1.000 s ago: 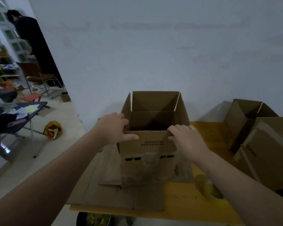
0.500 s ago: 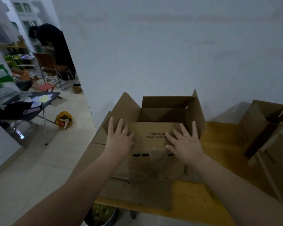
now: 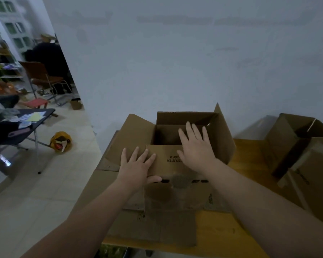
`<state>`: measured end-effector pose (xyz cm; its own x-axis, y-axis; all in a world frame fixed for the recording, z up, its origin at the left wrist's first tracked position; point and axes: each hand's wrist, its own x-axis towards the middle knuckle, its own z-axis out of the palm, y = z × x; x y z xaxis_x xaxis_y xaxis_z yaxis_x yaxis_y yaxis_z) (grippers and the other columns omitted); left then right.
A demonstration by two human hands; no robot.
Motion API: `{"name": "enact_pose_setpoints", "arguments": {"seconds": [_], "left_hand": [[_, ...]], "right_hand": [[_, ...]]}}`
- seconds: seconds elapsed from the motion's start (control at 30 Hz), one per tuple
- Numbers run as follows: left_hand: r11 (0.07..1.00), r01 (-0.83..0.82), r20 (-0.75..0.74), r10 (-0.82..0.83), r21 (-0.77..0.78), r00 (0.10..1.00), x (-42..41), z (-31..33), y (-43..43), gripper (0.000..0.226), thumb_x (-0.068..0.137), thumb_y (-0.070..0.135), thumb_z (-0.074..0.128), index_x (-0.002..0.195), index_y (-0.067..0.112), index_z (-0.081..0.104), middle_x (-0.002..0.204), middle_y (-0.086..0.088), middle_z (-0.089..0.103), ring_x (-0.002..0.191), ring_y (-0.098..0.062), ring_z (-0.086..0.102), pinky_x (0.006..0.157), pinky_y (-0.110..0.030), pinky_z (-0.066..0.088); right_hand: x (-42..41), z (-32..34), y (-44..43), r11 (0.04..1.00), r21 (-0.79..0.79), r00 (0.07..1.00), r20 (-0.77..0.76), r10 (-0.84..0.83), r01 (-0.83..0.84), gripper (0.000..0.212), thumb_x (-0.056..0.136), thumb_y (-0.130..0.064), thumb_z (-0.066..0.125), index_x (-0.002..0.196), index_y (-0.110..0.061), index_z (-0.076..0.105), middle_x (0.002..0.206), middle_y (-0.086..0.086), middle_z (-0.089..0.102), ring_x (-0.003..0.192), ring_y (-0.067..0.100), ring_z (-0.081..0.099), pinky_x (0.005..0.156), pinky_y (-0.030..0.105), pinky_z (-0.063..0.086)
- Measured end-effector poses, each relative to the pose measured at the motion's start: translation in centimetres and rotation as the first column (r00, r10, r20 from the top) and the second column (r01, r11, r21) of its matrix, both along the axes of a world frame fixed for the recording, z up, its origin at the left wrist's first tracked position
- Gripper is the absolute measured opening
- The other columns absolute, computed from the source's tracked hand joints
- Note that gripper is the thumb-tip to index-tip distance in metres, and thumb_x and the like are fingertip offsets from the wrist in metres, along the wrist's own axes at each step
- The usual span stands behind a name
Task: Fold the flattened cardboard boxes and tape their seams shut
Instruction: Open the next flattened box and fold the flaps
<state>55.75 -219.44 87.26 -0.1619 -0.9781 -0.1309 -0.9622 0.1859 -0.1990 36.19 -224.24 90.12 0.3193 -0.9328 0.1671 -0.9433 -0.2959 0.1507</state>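
Left hand [image 3: 136, 165], right hand [image 3: 196, 151] — flat on box flap [image 3: 166, 159]

Brown cardboard box [image 3: 183, 164] with black print, yellow-orange table [image 3: 222, 231], pale grey wall [image 3: 175, 62].

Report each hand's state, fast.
Left hand: open, fingers straight, flat on the near flap of the cardboard box.
Right hand: open, fingers straight, flat on the same flap.
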Motion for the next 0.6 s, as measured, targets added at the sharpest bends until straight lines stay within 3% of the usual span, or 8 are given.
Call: {"name": "enact_pose_setpoints", "arguments": {"seconds": [0.13, 0.27, 0.4, 0.43, 0.6], "left_hand": [[0.996, 0.035, 0.043, -0.039, 0.081, 0.998, -0.5, 1.4, -1.8, 0.077, 0.088, 0.072, 0.021, 0.152, 0.033, 0.005, 0.161, 0.002, 0.006, 0.148, -0.022, 0.002, 0.115, -0.054, -0.009], [0.971, 0.128, -0.058, -0.119, 0.201, 0.991, -0.8, 1.9, -2.6, 0.077, 0.09, 0.068, 0.025, 0.152, 0.03, -0.002, 0.161, -0.005, -0.001, 0.148, -0.022, 0.004, 0.119, -0.038, 0.001], [0.973, 0.151, 0.025, -0.158, 0.176, 0.987, -1.5, 0.4, -2.1, 0.074, 0.09, 0.067, 0.021, 0.151, 0.036, -0.007, 0.16, -0.008, -0.008, 0.147, -0.03, 0.0, 0.119, -0.04, -0.002], [0.973, 0.157, 0.03, -0.164, 0.168, 0.986, -1.7, 0.2, -2.2, 0.07, 0.092, 0.065, 0.018, 0.151, 0.036, -0.006, 0.16, -0.007, -0.007, 0.147, -0.028, 0.001, 0.119, -0.039, -0.003], [0.973, 0.159, 0.093, -0.176, 0.169, 0.98, -2.4, 0.0, -2.2, 0.066, 0.094, 0.061, 0.007, 0.152, 0.031, 0.001, 0.161, -0.002, 0.007, 0.148, -0.018, 0.004, 0.116, -0.045, -0.014]], "right_hand": [[1.7, 2.3, -5.4, 0.999, -0.044, 1.0, 0.018, -0.004, 0.005, 0.086, 0.095, -0.051, 0.045, 0.154, -0.014, -0.007, 0.16, 0.019, -0.011, 0.148, 0.035, -0.011, 0.115, 0.055, -0.007], [0.9, 2.1, -9.0, 0.998, 0.058, 0.999, -0.026, -0.024, 0.026, 0.09, 0.091, -0.069, 0.031, 0.154, -0.019, -0.009, 0.161, 0.018, -0.004, 0.148, 0.034, -0.008, 0.112, 0.06, -0.012], [0.3, -0.6, -8.0, 0.99, 0.122, 0.982, -0.169, 0.084, -0.064, 0.083, 0.089, -0.074, 0.01, 0.149, -0.02, 0.03, 0.15, 0.013, 0.036, 0.143, 0.032, 0.023, 0.114, 0.061, -0.008], [0.5, -1.5, -7.3, 0.985, 0.15, 0.976, -0.183, 0.116, -0.089, 0.083, 0.089, -0.072, 0.005, 0.149, -0.02, 0.032, 0.151, 0.012, 0.035, 0.144, 0.031, 0.021, 0.114, 0.061, -0.008], [1.1, -4.5, -4.9, 0.943, 0.33, 0.958, -0.256, 0.129, -0.039, 0.063, 0.099, -0.054, 0.001, 0.155, -0.028, 0.006, 0.162, 0.009, 0.007, 0.149, 0.031, -0.001, 0.11, 0.061, -0.02]]}}
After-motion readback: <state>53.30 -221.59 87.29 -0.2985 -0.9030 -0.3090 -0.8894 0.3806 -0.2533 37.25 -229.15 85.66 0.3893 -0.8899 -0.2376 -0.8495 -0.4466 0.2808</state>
